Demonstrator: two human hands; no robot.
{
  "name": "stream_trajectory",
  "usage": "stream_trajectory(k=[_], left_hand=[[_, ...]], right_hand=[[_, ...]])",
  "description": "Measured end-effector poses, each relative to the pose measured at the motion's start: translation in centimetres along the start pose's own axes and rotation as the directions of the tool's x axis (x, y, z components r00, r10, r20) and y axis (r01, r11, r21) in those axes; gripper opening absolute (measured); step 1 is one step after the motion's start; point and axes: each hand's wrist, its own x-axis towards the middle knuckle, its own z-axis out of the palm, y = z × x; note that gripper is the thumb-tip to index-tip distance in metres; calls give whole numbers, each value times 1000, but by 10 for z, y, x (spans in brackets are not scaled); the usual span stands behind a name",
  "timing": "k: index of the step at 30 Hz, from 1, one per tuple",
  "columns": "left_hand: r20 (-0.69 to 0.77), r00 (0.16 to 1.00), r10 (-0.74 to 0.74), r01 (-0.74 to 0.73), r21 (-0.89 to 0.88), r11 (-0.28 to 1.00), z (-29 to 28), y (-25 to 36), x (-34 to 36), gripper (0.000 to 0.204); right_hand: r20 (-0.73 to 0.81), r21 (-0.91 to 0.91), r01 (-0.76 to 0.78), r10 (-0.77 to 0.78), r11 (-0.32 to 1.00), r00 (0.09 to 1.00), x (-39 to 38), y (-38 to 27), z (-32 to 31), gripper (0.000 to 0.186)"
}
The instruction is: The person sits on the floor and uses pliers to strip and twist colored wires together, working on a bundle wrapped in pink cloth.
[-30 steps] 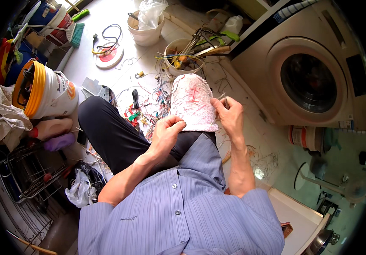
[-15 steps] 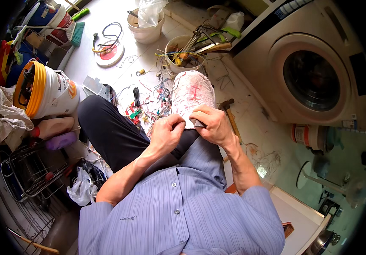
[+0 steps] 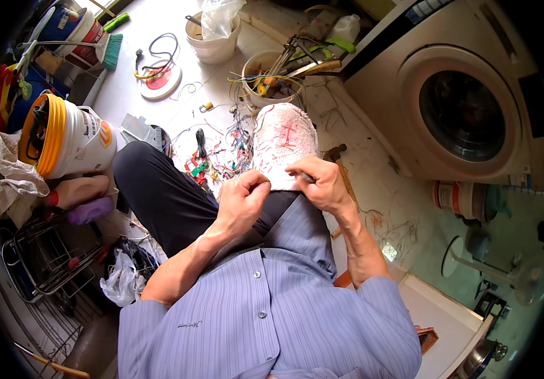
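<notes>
My left hand (image 3: 245,197) is closed in a pinch above my thigh, at the near edge of a white fuzzy pad (image 3: 284,142) with red marks on it. Whatever its fingertips grip is hidden. To the right, my right hand (image 3: 323,182) is closed on a small grey blade-like piece (image 3: 306,178), whose end shows between thumb and fingers. A gap separates the two hands. Beyond and left of the pad, many short coloured wires (image 3: 237,145) lie scattered on the floor, with a black cable bundle (image 3: 200,143) among them.
A hammer (image 3: 342,167) lies right of the pad. Ahead stand a bucket of tools (image 3: 260,66) and a white bucket (image 3: 214,49) with a plastic bag. A white-and-yellow bucket (image 3: 85,142) lies tipped at left. A washing machine (image 3: 379,114) stands at right.
My hands have moved apart: the right has shifted slightly right and turned, the left slightly left. Less of the grey piece shows in the right hand.
</notes>
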Motion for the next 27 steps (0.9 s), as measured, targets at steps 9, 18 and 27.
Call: stream_trajectory(k=[9,18,27], left_hand=[[37,991,-132,133,-28,991,-12,1,5,15],[174,974,-144,178,-202,963,-5,-16,-9,14],[74,982,-177,191,-319,928,-14,-18,-24,15]], right_hand=[[115,0,-144,143,990,983,0,-3,-26,17],[-5,-322,39,-43,946,999,-6,9,-6,20],[-309,-433,-222,88,874,947,-23,52,-41,14]])
